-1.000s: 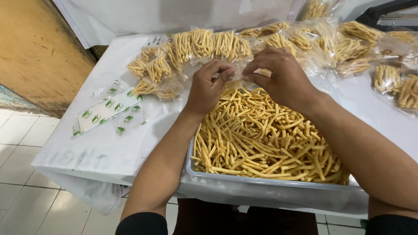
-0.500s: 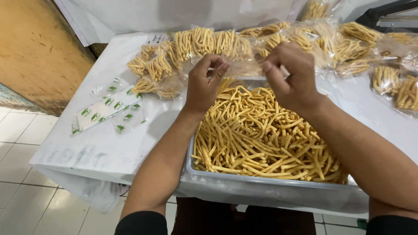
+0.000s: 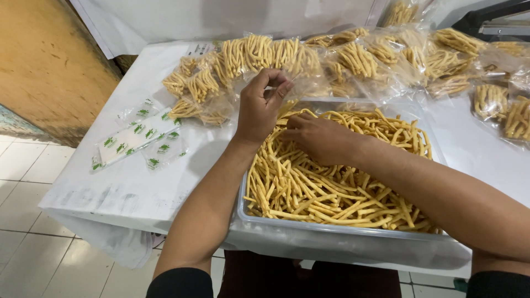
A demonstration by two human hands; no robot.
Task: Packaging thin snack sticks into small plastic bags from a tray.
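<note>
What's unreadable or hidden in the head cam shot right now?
- Right hand fingertips: buried in the snack sticks, so whether they grip any is unclear.
- Clear bag in the left hand: transparent, its edges and opening hard to trace.
- Dark machine, top right: cut off by the frame edge.
- Tray floor: covered by sticks.
- Label strips: print too small.
</note>
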